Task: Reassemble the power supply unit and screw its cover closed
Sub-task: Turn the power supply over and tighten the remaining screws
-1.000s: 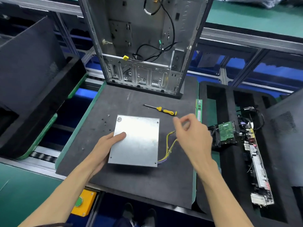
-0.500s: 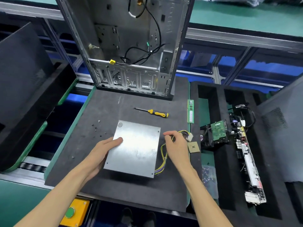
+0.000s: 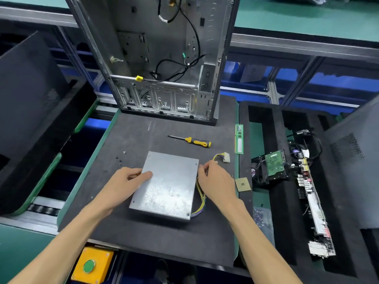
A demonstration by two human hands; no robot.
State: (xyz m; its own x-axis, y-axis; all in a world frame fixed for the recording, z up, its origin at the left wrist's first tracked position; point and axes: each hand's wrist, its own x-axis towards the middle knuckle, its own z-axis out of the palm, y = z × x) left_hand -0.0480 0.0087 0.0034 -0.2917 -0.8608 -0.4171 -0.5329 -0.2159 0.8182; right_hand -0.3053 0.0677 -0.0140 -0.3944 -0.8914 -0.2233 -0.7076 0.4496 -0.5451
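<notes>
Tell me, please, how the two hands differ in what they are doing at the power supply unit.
The left hand rests on the left edge of the power supply unit, thumb flat on the cover; the right hand is at the right edge beside the yellow wires, fingers curled. What the right hand's fingertips hold is unclear. Both sit at the unit's edges.

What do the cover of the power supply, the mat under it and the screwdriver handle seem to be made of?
The cover looks like bare sheet metal: grey, dull shine, faint scuffs. The mat looks like dark foam or rubber: matt, finely grained, no glare. The screwdriver handle looks like plastic or rubber, yellow with black parts; its shaft looks like dark metal.
</notes>
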